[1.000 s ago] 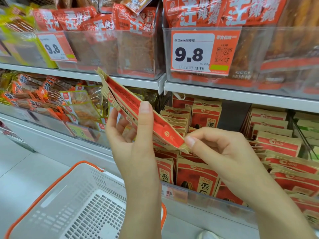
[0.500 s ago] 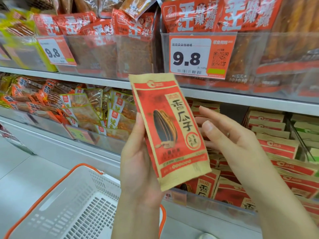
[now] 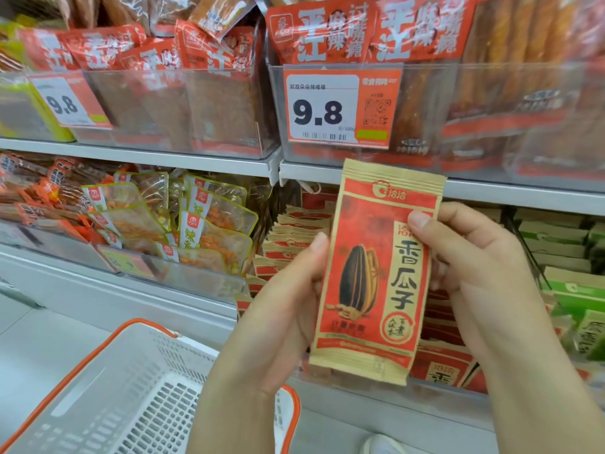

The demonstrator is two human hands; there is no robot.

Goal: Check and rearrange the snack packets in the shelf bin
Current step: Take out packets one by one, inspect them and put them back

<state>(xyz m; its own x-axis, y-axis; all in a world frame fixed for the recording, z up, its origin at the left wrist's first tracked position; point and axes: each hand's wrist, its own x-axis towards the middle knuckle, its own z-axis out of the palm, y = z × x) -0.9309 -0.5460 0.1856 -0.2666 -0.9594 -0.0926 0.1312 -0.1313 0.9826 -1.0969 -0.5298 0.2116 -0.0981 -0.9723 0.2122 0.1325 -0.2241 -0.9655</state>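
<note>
Item: sunflower-seed packet [image 3: 376, 276], red and tan, upright, front facing the camera (seed picture at centre), held before the shelf bin [image 3: 435, 371] of like packets. Left of packet: white basket [image 3: 108, 398], orange rim, low. Left hand [image 3: 281, 316] grips the packet's left edge. Right hand [image 3: 471, 257] grips its right edge, thumb across the front.

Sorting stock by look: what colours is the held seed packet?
Head view: the red-and-tan paper sunflower seed packet shows a black seed.
</note>
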